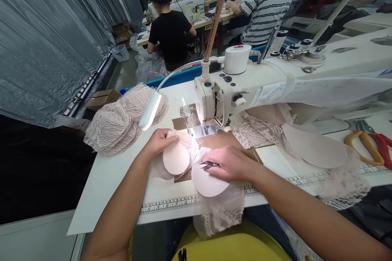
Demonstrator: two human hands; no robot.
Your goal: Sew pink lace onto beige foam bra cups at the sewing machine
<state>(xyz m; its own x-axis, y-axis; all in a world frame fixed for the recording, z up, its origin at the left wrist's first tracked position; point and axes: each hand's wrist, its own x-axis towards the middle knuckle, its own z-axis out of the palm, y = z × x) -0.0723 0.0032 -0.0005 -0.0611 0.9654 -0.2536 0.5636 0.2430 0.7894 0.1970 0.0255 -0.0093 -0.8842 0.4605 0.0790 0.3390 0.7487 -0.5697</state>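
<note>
Just in front of the sewing machine [211,102] lies a pale lace piece with two rounded cups, a left cup [176,159] and a right cup [210,181]. My left hand [161,140] pinches the top edge of the left cup between thumb and fingers. Over the right cup, my right hand [228,163] is closed around small dark snips [209,165], their points toward the left. Lace [223,210] hangs from the right cup over the table's front edge. The machine's needle area is just beyond both hands, lit by a lamp [150,111].
Stacked lace cups [118,124] sit at the table's left. More lace fabric [315,147] and orange-handled and red-handled scissors [366,147] lie right. A printed ruler [171,204] runs along the front edge. Two people sit at machines beyond.
</note>
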